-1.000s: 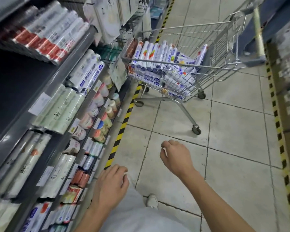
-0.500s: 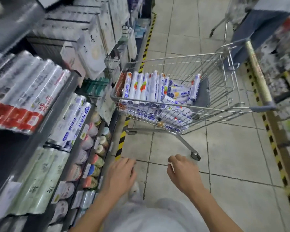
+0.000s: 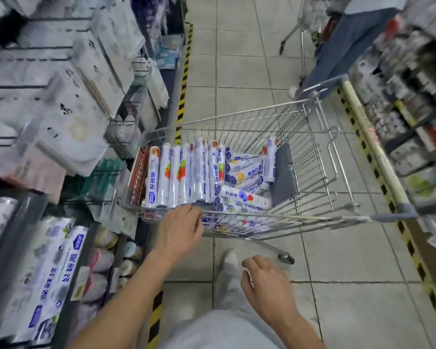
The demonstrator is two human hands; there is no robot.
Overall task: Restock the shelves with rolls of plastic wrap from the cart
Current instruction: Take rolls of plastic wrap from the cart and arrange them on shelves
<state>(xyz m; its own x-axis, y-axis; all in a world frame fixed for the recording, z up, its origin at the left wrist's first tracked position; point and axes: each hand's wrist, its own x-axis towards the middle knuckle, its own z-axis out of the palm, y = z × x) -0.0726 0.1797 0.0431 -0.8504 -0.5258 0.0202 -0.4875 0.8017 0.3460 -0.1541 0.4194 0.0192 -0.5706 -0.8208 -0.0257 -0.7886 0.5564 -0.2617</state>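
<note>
A wire shopping cart [image 3: 315,157] stands in the aisle just ahead of me. Several white and blue rolls of plastic wrap [image 3: 176,177] fill its left half, some upright, some lying across. My left hand [image 3: 179,230] reaches to the cart's near rim with fingers loosely bent and holds nothing. My right hand [image 3: 267,288] hangs lower, in front of my leg, fingers loosely curled and empty. The shelves [image 3: 43,268] on my left carry more wrapped rolls.
Hanging packets and small jars fill the left shelving. A yellow and black stripe [image 3: 184,79] runs along the floor by the shelf base. Another person and a second cart [image 3: 310,23] stand at the far right. Blurred shelves line the right side.
I have stepped toward the cart, which is now close. My left hand has risen to the cart's near rim. My right hand stays low.
</note>
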